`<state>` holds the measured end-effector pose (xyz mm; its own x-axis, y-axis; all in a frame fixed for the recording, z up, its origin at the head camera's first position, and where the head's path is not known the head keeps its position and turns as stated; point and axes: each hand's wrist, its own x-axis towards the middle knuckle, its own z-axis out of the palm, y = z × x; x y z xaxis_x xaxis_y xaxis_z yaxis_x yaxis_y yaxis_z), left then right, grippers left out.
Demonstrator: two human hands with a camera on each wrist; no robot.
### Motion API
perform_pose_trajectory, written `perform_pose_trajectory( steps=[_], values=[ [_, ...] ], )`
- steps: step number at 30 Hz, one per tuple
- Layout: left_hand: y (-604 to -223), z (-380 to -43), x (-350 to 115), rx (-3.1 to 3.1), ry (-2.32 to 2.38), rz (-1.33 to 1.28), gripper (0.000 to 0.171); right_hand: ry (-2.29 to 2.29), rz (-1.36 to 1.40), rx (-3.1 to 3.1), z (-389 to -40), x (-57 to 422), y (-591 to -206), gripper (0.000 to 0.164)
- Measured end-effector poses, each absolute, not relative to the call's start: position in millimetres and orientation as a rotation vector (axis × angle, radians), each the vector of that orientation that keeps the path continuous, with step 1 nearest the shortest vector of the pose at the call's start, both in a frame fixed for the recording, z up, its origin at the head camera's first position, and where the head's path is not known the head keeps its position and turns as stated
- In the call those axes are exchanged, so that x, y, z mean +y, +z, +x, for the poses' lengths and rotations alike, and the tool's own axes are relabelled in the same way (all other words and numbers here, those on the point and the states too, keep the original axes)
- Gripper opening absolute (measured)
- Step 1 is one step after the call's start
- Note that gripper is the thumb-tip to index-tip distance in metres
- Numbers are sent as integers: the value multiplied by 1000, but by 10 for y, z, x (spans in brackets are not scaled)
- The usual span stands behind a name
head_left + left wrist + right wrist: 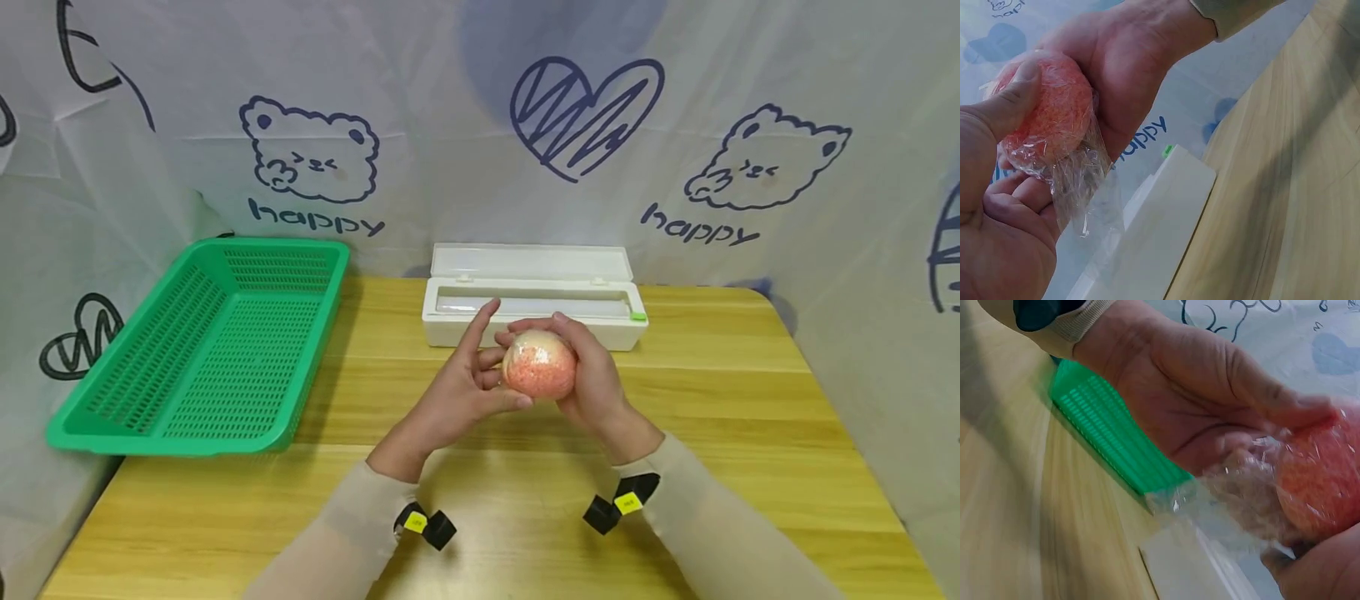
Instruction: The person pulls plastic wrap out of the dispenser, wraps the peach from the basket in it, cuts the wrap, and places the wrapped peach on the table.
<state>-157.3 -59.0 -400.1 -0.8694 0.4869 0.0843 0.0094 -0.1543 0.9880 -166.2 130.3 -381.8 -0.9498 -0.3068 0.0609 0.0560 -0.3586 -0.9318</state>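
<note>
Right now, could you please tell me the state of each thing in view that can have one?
Round pink-and-cream object: wrapped, held up.
Clear plastic film: around the object, crinkled, loose end trailing.
White rectangular plastic box: open, translucent plastic lid raised.
Green perforated plastic basket: upright, open side up.
Bare left hand: thumb against the object, index finger extended.
Bare right hand: curled round the object.

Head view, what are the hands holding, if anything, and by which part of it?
A peach-like fruit wrapped in clear film: the right hand cups its right side, and the left hand holds its left side.
</note>
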Motion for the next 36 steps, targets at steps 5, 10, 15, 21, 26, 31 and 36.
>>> perform_pose_trajectory(
  steps=[5, 10, 15, 21, 26, 31, 36],
  values=[
    [-4016, -1598, -580, 1929, 1953, 718, 100, -2480, -53, 1672, -1669, 1251, -3806, 42],
    [-4013, -1644, -616, 2220, 1662, 803, 85, -2451, 11, 1692, -1675, 1241, -3794, 43],
    [-3981, -1641, -667, 2320, 1655, 732, 78, -2419, -95, 1705, -1671, 1214, -3788, 55],
    [-3960, -1634, -674, 2223, 1808, 603, 77, -2163, -257, 2198, -1638, 1151, -3793, 58],
    [-3949, -1607, -663, 2250, 1764, 566, 72, -1902, -213, 2604, -1628, 1158, -3841, 62],
    [-3958, -1575, -665, 2285, 1698, 526, 68, -1684, -209, 2781, -1644, 1194, -3860, 71],
    [-3958, -1591, -701, 2378, 1697, 490, 67, -1680, -299, 2658, -1697, 1223, -3859, 68]
  ],
)
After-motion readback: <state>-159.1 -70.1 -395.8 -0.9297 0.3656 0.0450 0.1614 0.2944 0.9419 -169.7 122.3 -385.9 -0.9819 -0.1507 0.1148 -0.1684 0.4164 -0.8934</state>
